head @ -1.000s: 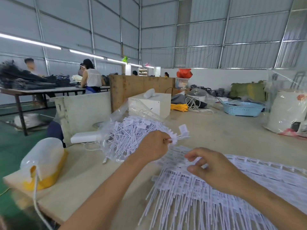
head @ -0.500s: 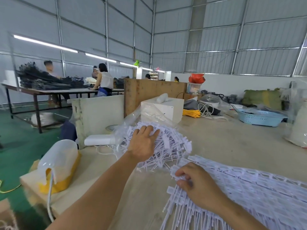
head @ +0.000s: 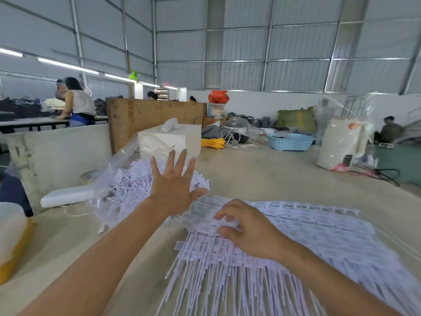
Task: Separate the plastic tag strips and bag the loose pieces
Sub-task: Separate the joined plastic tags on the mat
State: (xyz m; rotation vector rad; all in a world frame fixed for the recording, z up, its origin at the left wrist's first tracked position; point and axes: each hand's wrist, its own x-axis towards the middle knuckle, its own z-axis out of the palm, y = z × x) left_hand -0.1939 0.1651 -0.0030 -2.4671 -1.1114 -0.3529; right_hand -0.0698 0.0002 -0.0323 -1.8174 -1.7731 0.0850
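A clear plastic bag (head: 114, 179) lies on the table (head: 262, 179), stuffed with loose white tag pieces (head: 129, 185). My left hand (head: 173, 181) hovers flat over that pile, fingers spread and straight, holding nothing. In front of me spreads a wide sheet of joined white tag strips (head: 319, 229), their thin stems pointing toward me. My right hand (head: 248, 226) rests on the sheet's left end, fingers curled and pinching the tag heads there.
A white box (head: 173, 140) stands behind the bag, a white bar-shaped object (head: 68, 197) at its left, a yellow-and-white appliance (head: 11, 238) at the near left edge. A blue basket (head: 289, 141) and a wrapped white drum (head: 341, 144) sit far right. People work at tables behind.
My left hand let go of the tag pieces into the bag and opened, fingers spread above the pile. My right hand stayed on the sheet's left end.
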